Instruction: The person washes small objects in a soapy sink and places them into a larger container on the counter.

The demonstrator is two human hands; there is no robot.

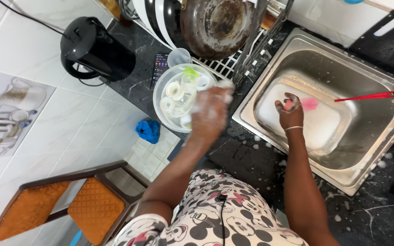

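A pink sponge (307, 104) sits in the steel sink (379, 136), pressed against the white soapy surface there, half covered by fingers. A clear round plastic bowl (161, 101) rests on the dark counter just beside the sink, holding several white and clear small parts and 1 green-capped piece.

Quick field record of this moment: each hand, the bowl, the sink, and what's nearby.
left hand: soapy, over the bowl's edge; whether it holds anything, cannot tell
right hand: in the sink, holding a pink sponge
bowl: clear, on the counter, holds small white and clear parts
sink: steel, sudsy water
nearby: black kettle, pan in the rack, blue cloth on the floor
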